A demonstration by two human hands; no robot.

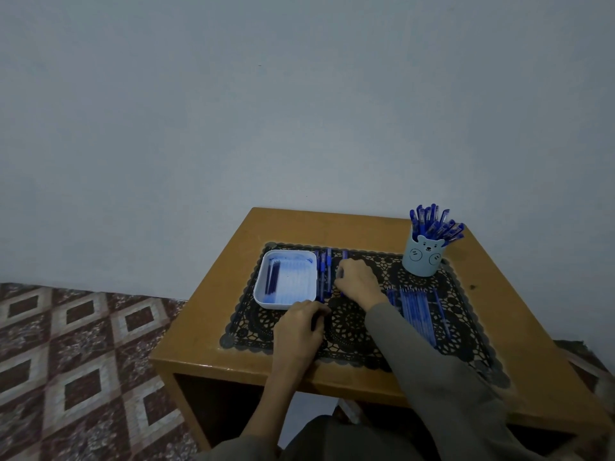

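Note:
On a black lace mat (352,334) stands a white tray (287,306) with a couple of blue refills (271,277) along its left side. Several blue pens (324,272) lie side by side just right of the tray. My right hand (357,281) lies over another blue pen (345,254), fingers curled round it, and only the pen's far end shows. My left hand (299,326) rests on the mat at the tray's near right corner with its fingers curled. Whether it holds anything is hidden. A row of blue refills (416,311) lies to the right of my right forearm.
A pale blue bear-face cup (422,259) full of blue pens (436,224) stands at the mat's far right corner. The small wooden table (332,224) is pushed against a plain wall. Patterned floor tiles (83,361) lie to the left.

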